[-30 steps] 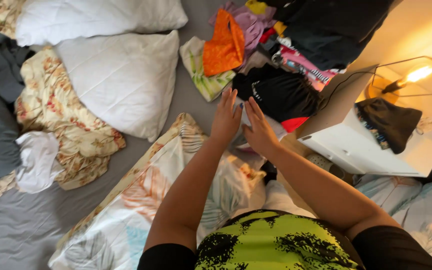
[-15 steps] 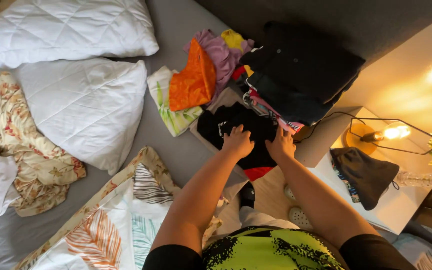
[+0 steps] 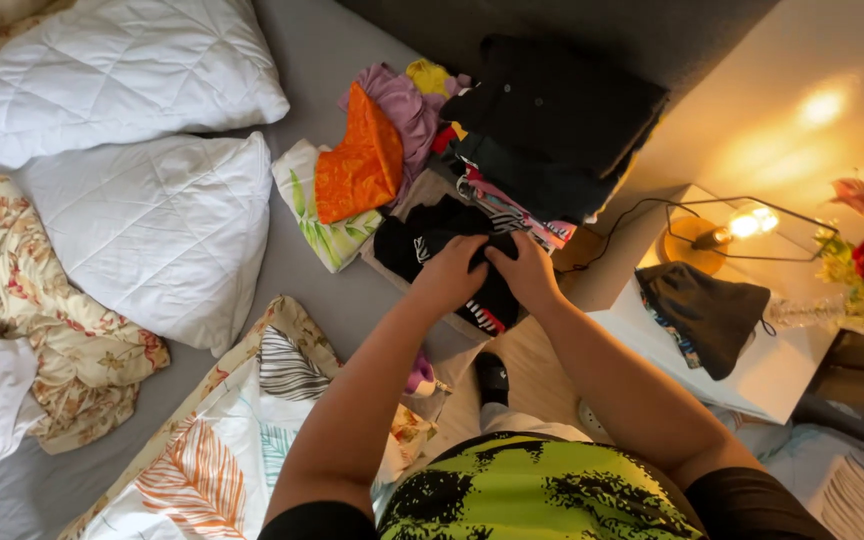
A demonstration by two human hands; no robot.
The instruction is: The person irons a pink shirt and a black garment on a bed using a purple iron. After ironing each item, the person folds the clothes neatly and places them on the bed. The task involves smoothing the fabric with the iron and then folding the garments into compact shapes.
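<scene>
The garment [image 3: 452, 262] under the hands is black with white markings, next to an orange cloth [image 3: 357, 165] and a white cloth with green leaves [image 3: 317, 215]. The pillows [image 3: 152, 230] are white and quilted; the bed sheet [image 3: 322, 45] is grey. The quilt cover [image 3: 222, 450] shows orange and grey leaves on white.

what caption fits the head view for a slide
Both hands, left hand and right hand, press on a black garment at the bed's edge beside piled clothes.

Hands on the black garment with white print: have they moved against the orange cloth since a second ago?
Yes. Both hands, left and right, went forward onto the black printed garment, nearer the orange cloth.
</scene>
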